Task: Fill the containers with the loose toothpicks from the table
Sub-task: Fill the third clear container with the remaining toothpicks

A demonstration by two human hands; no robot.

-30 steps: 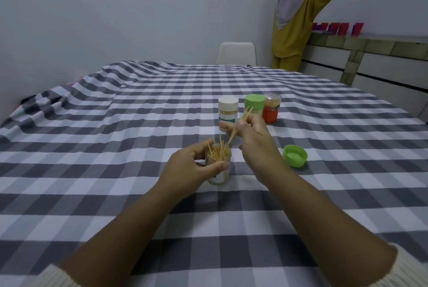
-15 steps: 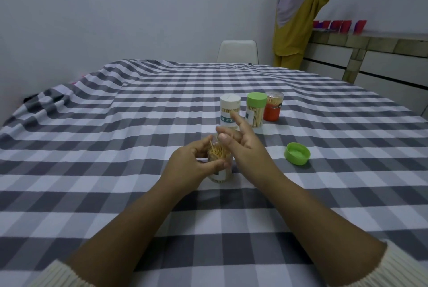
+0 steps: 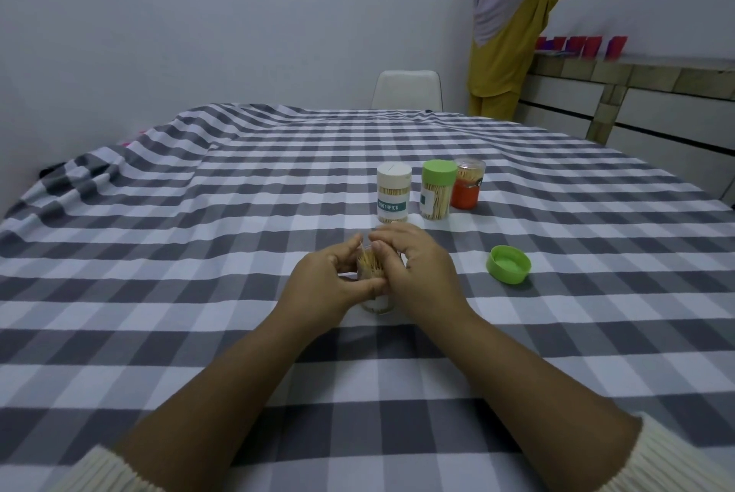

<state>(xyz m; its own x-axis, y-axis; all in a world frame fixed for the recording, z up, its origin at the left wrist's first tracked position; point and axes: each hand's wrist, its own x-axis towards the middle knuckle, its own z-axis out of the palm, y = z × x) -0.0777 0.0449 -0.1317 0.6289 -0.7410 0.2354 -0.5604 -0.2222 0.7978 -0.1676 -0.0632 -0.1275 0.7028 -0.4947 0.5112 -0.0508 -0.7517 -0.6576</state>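
A small clear container (image 3: 376,302) stands upright on the checked tablecloth, packed with toothpicks (image 3: 368,265) whose tips show at its open top. My left hand (image 3: 324,285) wraps its left side. My right hand (image 3: 417,273) curls over the right side and top, fingertips on the toothpicks. Most of the container is hidden by both hands. Its loose green lid (image 3: 508,264) lies upside down to the right. No loose toothpicks show on the cloth.
Behind stand three closed toothpick containers: white-lidded (image 3: 393,193), green-lidded (image 3: 437,189) and orange with a clear lid (image 3: 468,189). A white chair (image 3: 407,88) is at the far table edge. A person in yellow (image 3: 509,34) stands by a shelf at the back right.
My right hand held toothpicks raised above the container, then came down; now it is curled over the top with the toothpicks inside. My left hand kept its hold.
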